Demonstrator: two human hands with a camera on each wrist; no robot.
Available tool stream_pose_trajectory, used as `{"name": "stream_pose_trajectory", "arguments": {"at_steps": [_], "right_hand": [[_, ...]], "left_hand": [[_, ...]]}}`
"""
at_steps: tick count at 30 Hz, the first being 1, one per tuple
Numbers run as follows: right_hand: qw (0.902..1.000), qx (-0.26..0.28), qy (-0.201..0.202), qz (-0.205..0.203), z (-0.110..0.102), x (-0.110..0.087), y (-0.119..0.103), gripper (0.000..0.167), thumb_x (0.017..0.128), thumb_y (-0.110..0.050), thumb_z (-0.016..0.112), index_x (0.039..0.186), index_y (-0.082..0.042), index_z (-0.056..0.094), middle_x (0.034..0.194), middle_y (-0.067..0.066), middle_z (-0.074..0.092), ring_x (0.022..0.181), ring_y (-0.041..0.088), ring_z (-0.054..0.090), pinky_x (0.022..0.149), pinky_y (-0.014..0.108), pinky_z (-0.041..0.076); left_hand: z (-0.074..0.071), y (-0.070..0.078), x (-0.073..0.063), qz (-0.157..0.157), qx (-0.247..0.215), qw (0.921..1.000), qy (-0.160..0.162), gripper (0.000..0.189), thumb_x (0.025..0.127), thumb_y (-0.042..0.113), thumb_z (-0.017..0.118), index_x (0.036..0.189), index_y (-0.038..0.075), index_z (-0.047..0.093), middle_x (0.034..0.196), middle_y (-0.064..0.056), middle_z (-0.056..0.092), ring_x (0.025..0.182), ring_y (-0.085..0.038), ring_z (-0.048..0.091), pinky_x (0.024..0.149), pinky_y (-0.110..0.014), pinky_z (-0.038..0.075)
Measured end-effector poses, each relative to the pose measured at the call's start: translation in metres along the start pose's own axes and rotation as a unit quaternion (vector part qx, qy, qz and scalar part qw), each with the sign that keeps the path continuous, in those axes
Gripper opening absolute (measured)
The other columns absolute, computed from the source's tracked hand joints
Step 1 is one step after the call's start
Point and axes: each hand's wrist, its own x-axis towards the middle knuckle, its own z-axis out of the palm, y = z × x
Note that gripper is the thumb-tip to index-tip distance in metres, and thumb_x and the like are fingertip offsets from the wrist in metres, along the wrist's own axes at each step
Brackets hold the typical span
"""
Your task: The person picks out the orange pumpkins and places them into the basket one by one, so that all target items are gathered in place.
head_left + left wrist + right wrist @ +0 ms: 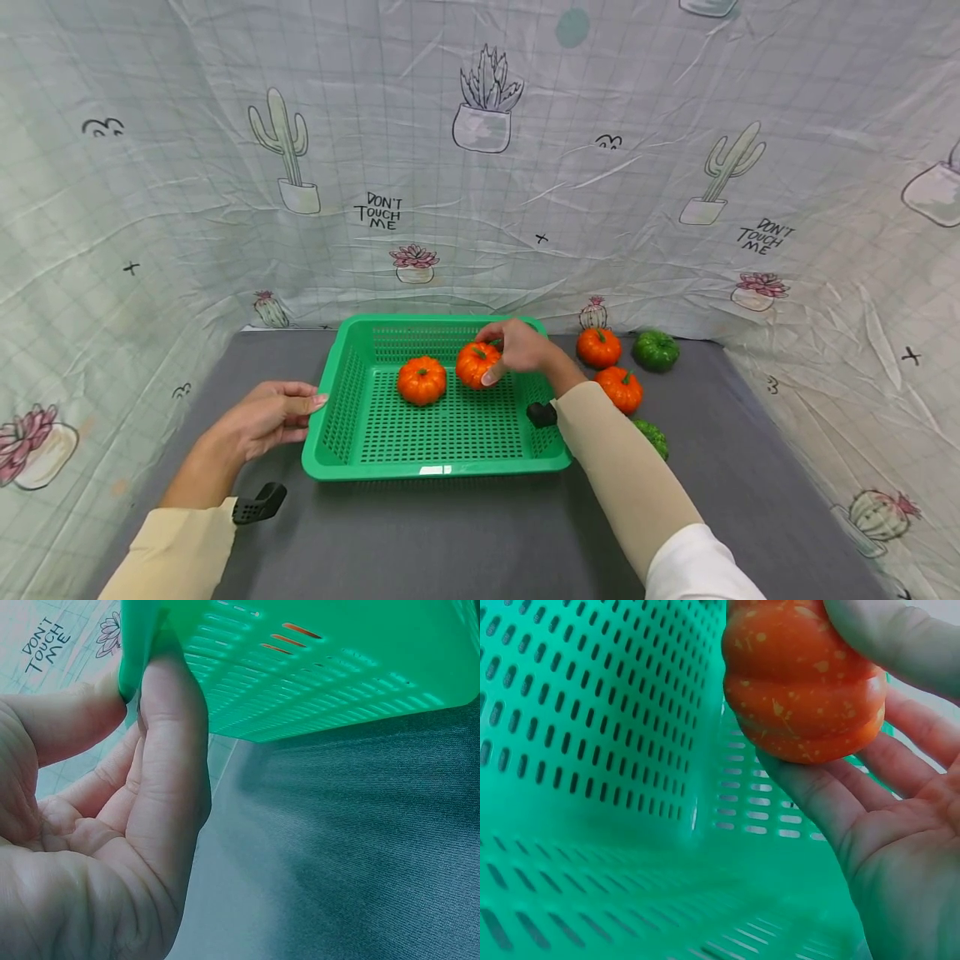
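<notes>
A green plastic basket (438, 471) with slotted walls stands on the grey table. The left hand (272, 417) pinches its left rim between thumb and fingers; the left wrist view shows this hand (161, 750) close up at the rim. Over the basket's back right part, the right hand (521, 348) grips a small orange pumpkin (474, 365) between thumb and fingers. In the right wrist view this speckled pumpkin (802, 686) is apart from the basket wall. Another orange pumpkin (422, 381) sits on the basket floor, left of the held one.
Right of the basket lie two orange pumpkins (598, 348) (619, 389), a dark green pumpkin (656, 351) and a lighter green one (651, 437), partly hidden by the right forearm. A cactus-print cloth (420, 167) hangs behind and along both sides of the table (420, 542).
</notes>
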Motion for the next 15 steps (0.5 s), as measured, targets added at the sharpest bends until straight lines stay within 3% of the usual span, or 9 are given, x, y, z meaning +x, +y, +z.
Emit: {"name": "stream_pose_trajectory", "arguments": {"at_steps": [15], "right_hand": [[0.9993, -0.026, -0.025, 0.008, 0.013, 0.006, 0.002, 0.069, 0.073, -0.014, 0.096, 0.135, -0.008, 0.067, 0.145, 0.014, 0.064, 0.138, 0.033, 0.058, 0.114, 0.047, 0.050]], "left_hand": [[-0.001, -0.002, 0.002, 0.007, -0.001, 1.0000, -0.003, 0.023, 0.102, 0.020, 0.069, 0.119, 0.005, 0.066, 0.093, 0.004, 0.074, 0.085, -0.011, 0.073, 0.079, -0.032, 0.065]]}}
